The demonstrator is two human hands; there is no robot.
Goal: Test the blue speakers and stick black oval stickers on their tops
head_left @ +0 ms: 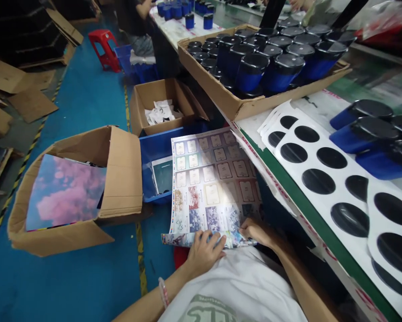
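A large printed sheet (217, 179) with rows of label-like designs lies across my lap, its near edge curled over into a roll. My left hand (205, 250) rests on that rolled edge, fingers bent over it and the thumb side toward my body. At the right end of the roll, my right hand (256, 230) is closed on the sheet's edge with the fingers tucked in. The far end of the sheet reaches over a blue bin (157, 143) and beside the table edge.
On the right, the table (281, 197) bears sheets of round black stickers (318, 181), several blue jars with black lids (377, 134) and a cardboard tray (241, 109) of more jars. Open cartons (125, 174) stand on the floor at left. A red stool (104, 49) and a seated person are farther back.
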